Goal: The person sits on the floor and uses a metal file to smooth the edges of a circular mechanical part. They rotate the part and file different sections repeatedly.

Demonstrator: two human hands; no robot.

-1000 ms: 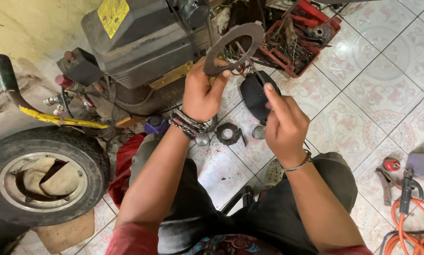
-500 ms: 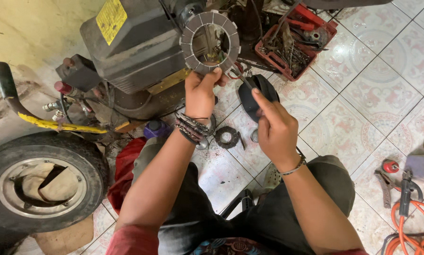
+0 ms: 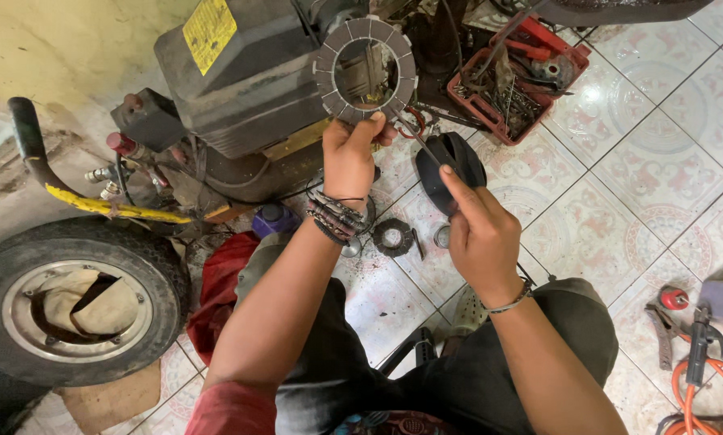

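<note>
The left hand gripped the grey segmented ring by its lower edge and held it up on end, face towards the eyes, so its open centre could be looked through. The right hand pinched a thin tool, perhaps a screwdriver, its tip angled up at the ring's rim, ready to pick at it. Both hovered over the tiled floor, just in front of the dark engine. Small round parts lay below, the red tool tray within reach, a wheel off to the left.
</note>
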